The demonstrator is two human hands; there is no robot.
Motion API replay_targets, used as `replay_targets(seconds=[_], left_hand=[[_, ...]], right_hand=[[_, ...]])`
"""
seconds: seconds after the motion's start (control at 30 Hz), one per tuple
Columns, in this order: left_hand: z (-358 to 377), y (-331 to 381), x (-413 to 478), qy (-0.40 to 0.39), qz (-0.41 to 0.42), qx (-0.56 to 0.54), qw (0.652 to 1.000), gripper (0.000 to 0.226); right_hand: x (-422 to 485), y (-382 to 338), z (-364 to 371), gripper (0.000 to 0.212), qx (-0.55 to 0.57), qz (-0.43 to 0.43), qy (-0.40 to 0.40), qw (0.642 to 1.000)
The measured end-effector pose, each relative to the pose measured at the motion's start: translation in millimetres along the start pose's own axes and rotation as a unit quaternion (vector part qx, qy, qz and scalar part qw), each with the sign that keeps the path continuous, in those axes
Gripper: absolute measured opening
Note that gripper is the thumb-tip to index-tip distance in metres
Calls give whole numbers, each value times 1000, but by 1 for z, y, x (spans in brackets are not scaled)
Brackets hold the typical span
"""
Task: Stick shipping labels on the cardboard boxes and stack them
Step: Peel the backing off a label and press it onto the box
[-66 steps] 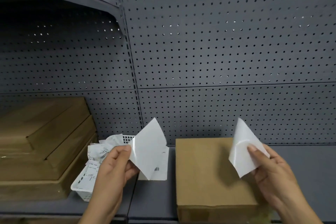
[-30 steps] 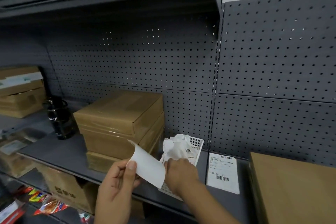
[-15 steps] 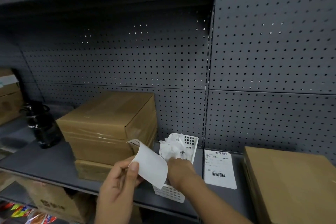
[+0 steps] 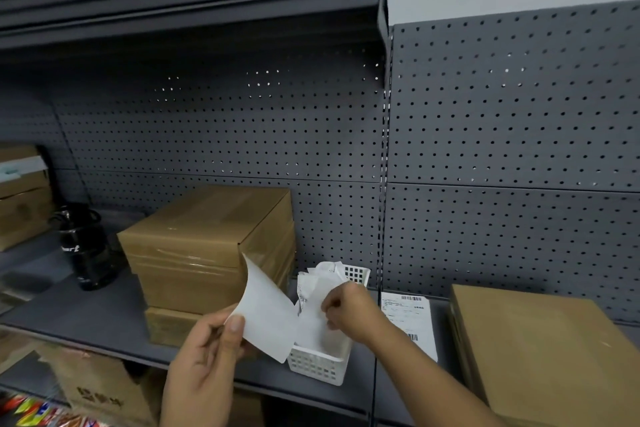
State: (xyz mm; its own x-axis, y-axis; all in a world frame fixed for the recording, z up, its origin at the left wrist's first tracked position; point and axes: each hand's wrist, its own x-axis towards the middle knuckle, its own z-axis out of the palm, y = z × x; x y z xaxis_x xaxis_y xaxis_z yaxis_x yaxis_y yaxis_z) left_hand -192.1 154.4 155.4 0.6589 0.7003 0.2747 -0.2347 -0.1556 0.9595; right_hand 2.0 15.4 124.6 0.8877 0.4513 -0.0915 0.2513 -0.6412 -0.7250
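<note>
My left hand (image 4: 207, 357) pinches a curled white shipping label (image 4: 266, 315) by its lower corner, in front of a stack of brown cardboard boxes (image 4: 207, 236). My right hand (image 4: 349, 312) hovers over a white plastic basket (image 4: 318, 367) with its fingers closed on a blank backing sheet (image 4: 315, 326) that hangs into the basket. Crumpled papers fill the basket. A single flat cardboard box (image 4: 540, 350) lies at the right on the shelf. Between it and the basket lies a printed label (image 4: 408, 319) with barcodes.
All of this rests on a grey metal shelf (image 4: 86, 315) backed by a perforated panel. A black bottle (image 4: 86, 250) stands left of the stack. More boxes (image 4: 20, 198) sit at the far left. Another carton (image 4: 100, 388) is on the level below.
My right hand carried the backing sheet left to the basket and now holds it just above. My view turned left and lifted. The left hand still grips the label.
</note>
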Motion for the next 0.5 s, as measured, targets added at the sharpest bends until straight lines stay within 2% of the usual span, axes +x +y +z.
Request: replay_targets(seconds=[0.13, 0.2, 0.23, 0.33, 0.5], left_hand=[[7, 3, -4, -17, 28, 15, 999, 18], [14, 5, -9, -42, 57, 27, 997, 30], [18, 6, -12, -55, 80, 46, 994, 30], [34, 7, -19, -93, 146, 90, 981, 26], [66, -1, -29, -157, 229, 193, 941, 18]], right_hand=[[-31, 8, -24, 27, 191, -14, 51, 980], [-51, 12, -36, 26, 238, -33, 92, 966], [-61, 14, -42, 27, 261, -44, 105, 959], [-88, 14, -57, 28, 343, -72, 80, 933], [-115, 16, -73, 24, 407, -100, 44, 907]])
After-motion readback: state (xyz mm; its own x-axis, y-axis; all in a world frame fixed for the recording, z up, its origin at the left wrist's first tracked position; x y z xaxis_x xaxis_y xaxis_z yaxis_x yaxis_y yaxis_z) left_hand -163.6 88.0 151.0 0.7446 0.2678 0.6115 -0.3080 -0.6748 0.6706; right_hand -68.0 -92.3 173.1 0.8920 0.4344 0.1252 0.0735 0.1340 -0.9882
